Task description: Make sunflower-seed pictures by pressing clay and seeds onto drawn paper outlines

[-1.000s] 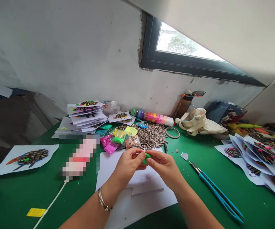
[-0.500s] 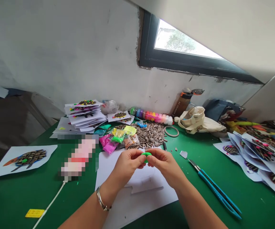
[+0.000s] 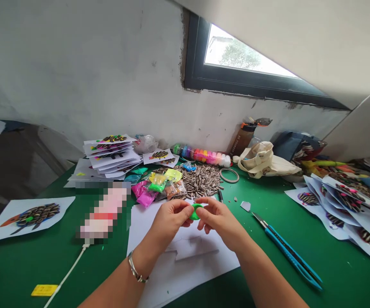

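Between my two hands is a flattened lump of bright green modelling clay (image 3: 195, 214). My left hand (image 3: 171, 219) has it pinched between thumb and fingers on one side. On the other side, my right hand (image 3: 217, 219) presses it with thumb and index finger, its other fingers curled loosely below. Both hands are held over white paper sheets (image 3: 201, 273) on the green table. A smaller cut piece of white paper (image 3: 196, 248) lies on the sheets beneath them. Just beyond sit small bags of coloured clay (image 3: 157, 184) and a heap of striped sunflower seeds (image 3: 203, 179).
A blue utility knife (image 3: 287, 248) and a tape ring (image 3: 229, 175) lie to the right. Seed pictures are stacked at left (image 3: 114, 156) and right (image 3: 345, 209). A bird picture (image 3: 37, 216) and a white cable (image 3: 67, 276) are on the left; a bottle (image 3: 243, 139) stands behind.
The green clay has turned and now shows a broader, rounder face. My right fingers have lifted and spread somewhat. The whole view has shifted slightly.
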A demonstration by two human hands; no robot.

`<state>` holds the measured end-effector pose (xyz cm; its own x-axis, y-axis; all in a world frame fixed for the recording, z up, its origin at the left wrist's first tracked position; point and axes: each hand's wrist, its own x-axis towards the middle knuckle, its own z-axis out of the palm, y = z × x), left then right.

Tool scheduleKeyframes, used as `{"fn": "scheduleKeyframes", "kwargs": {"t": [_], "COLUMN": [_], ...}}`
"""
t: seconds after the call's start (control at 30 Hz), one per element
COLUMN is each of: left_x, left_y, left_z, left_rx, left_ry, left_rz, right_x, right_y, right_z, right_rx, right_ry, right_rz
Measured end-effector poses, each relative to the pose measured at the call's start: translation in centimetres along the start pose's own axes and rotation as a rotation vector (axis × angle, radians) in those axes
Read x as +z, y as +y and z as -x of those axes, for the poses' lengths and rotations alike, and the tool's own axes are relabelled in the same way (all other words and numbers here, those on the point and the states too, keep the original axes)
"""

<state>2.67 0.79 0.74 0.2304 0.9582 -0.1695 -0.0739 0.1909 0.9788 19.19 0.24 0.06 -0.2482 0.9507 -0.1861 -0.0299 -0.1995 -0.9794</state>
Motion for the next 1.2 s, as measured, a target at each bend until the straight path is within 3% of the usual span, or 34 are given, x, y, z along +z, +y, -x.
{"fn": "scheduleKeyframes", "kwargs": {"t": [0.27, 0.4, 0.53, 0.87, 1.07, 1.2], "left_x": [-0.23, -0.33, -0.34, -0.6, -0.53, -0.34], "left_y": [-0.42, -0.5, -0.5, -0.74, -0.84, -0.72], "left_z": [-0.05, -0.06, -0.09, -0.36, -0.33, -0.14], "left_rx": [0.035, 0.097, 0.123, -0.048, -0.003, 0.001], "left_ry": [-0.054, 0.019, 0.019, -0.116, -0.138, -0.154], "left_rz": [-0.124, -0.194, -0.228, -0.108, -0.182, -0.168], "right_x": [0.63, 0.41, 0.22, -0.21, 0.06, 0.41], "right_y": [0.12, 0.0, 0.2, 0.67, 0.4, 0.51], "right_z": [0.22, 0.21, 0.0, -0.16, -0.2, -0.25], "right_rx": [-0.011, 0.016, -0.064, -0.134, -0.037, -0.11], "right_ry": [-0.031, -0.033, -0.047, 0.038, 0.073, 0.021], "right_rz": [0.119, 0.121, 0.088, 0.098, 0.117, 0.133]}}
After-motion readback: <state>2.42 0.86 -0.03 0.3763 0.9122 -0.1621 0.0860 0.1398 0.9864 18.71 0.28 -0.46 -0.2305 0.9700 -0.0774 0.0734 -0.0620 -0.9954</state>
